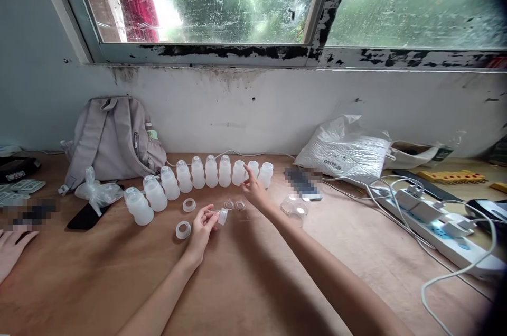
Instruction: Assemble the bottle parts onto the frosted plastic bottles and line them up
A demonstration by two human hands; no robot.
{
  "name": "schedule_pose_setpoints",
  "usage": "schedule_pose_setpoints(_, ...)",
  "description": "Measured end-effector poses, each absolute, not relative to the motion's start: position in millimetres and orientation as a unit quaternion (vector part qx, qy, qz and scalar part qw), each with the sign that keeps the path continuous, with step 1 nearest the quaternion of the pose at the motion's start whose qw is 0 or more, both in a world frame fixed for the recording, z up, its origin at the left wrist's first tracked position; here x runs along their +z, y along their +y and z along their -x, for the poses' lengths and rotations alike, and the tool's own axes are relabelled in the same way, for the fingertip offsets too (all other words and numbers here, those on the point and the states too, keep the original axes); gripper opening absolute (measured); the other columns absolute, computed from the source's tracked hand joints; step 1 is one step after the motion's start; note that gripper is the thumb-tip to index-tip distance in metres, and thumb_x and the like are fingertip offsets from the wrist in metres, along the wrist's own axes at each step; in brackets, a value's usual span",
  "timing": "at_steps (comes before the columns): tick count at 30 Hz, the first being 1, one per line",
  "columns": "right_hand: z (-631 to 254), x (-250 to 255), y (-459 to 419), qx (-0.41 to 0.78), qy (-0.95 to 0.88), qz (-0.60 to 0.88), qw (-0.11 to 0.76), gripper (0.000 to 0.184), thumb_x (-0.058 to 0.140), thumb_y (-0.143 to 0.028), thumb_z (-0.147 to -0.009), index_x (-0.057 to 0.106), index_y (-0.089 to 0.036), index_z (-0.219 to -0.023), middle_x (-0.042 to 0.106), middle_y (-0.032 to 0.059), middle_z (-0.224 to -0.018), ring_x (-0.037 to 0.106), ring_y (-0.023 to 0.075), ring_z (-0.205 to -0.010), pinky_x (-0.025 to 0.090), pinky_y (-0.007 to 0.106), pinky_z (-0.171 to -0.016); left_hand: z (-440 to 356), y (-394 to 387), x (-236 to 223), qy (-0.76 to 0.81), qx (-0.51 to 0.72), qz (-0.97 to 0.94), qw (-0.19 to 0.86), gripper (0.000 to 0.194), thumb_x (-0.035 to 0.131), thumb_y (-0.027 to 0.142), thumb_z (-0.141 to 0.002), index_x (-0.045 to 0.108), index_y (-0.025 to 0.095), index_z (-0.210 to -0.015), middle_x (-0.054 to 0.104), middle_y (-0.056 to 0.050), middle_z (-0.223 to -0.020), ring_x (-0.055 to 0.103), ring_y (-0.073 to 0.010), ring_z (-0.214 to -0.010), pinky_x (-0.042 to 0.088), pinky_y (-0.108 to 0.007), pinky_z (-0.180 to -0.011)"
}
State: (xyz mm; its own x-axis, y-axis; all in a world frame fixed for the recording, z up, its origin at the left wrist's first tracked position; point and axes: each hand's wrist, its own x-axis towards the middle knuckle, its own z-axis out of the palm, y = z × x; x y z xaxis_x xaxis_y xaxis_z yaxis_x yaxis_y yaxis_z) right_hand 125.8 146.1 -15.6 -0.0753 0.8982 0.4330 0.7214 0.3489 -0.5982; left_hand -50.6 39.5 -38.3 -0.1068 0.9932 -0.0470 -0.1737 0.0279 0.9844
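Note:
My left hand pinches a small clear collar with a translucent top just above the table. My right hand reaches to the row of frosted bottles, its fingers apart at the right side of an uncapped bottle; whether they touch it I cannot tell. Two more uncapped bottles, one of them in plain view, stand at the row's right end. Leftward, several bottles wear translucent tops. Two loose rings lie near my left hand. Two clear nipple-like pieces lie between my hands.
Clear discs and a phone lie to the right. A power strip with cables, and a silver-white bag, stand farther right. At left are a grey backpack, a plastic bag, a black phone and another person's hand.

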Motion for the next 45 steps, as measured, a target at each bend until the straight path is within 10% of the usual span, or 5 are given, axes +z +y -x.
schedule_pose_setpoints(14, -145.6, -5.4, 124.5, 0.075, -0.755, 0.49, 0.429, 0.009, 0.044, -0.019, -0.08, 0.05, -0.019, -0.087, 0.05, 0.0074, -0.097, 0.052, 0.0163, -0.07, 0.043, 0.031, -0.064, 48.9, 37.7, -40.2, 0.484, 0.556, -0.42, 0.53, 0.037, 0.06, 0.039, -0.07, 0.055, 0.016, -0.099, 0.061, -0.006, -0.085, 0.056, -0.0166, -0.081, 0.042, -0.022, -0.059)
schedule_pose_setpoints(22, -156.3, 6.7, 60.6, 0.105, -0.697, 0.455, 0.544, 0.031, 0.052, -0.025, -0.079, 0.039, -0.022, -0.106, 0.053, 0.0075, -0.101, 0.054, 0.0204, -0.092, 0.045, 0.037, -0.079, 46.0, 32.5, -35.0, 0.435, 0.567, -0.382, 0.586, 0.03, 0.062, 0.036, -0.07, 0.06, 0.019, -0.096, 0.063, -0.004, -0.084, 0.057, -0.0189, -0.078, 0.042, -0.027, -0.062)
schedule_pose_setpoints(45, -142.8, -25.3, 24.2, 0.124, -0.845, 0.425, 0.299, 0.057, 0.054, -0.014, -0.071, 0.036, -0.024, -0.125, 0.052, 0.0082, -0.106, 0.051, 0.0228, -0.094, 0.041, 0.037, -0.079, 39.7, 26.6, -27.8, 0.448, 0.542, -0.436, 0.561, 0.025, 0.062, 0.034, -0.071, 0.061, 0.015, -0.087, 0.06, -0.005, -0.083, 0.054, -0.0134, -0.072, 0.043, -0.022, -0.063)
